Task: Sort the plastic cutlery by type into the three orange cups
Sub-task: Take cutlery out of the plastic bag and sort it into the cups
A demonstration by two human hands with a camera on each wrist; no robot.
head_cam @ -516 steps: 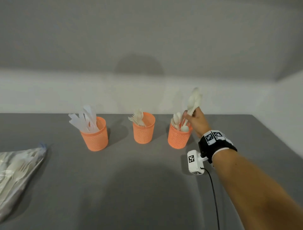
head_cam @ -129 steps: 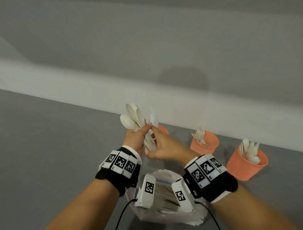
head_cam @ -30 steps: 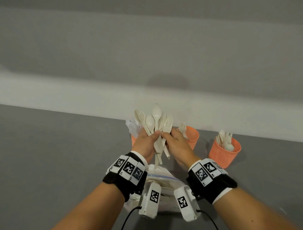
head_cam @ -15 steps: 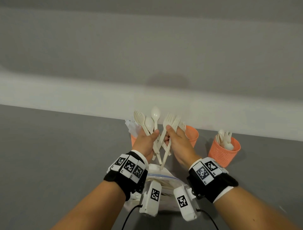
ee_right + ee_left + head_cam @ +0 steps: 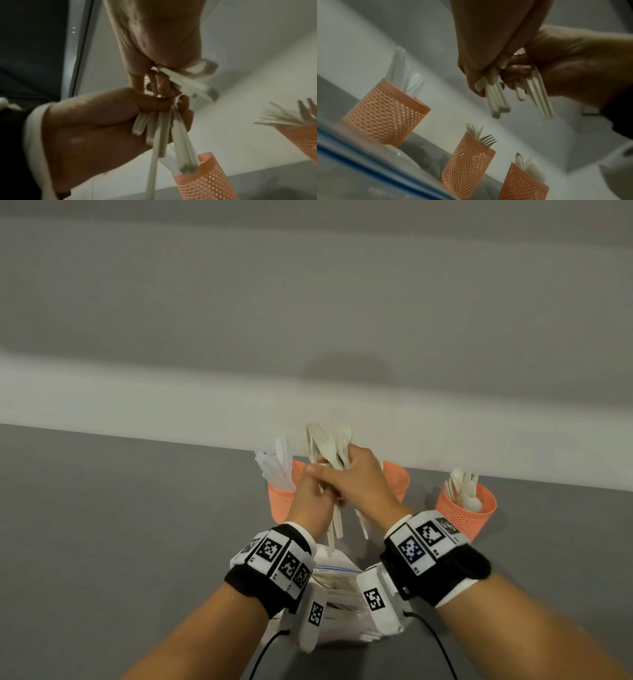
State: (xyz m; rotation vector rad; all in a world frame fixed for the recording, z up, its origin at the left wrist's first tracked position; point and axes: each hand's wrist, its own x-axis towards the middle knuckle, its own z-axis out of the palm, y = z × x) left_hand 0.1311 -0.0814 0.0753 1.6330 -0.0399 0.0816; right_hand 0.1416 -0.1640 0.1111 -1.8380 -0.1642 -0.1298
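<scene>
Both hands were raised together above the table, touching each other over the bag. The left hand was curled round a bunch of cutlery, and the right hand lay against it with its fingers closed on part of the same bunch; fork and spoon heads fanned up above the knuckles, blurred, while the handles hung below the palms. In the left wrist view the handles showed as two clusters, one under each hand, slightly splayed apart. Beyond the hands stood three orange cups in a row on the table: the knife cup on the left, the fork cup in the middle, largely hidden behind the right hand, and the spoon cup on the right, well apart from the others. The bag, clear with a blue strip along its mouth, lay under the wrists with more cutlery inside.
</scene>
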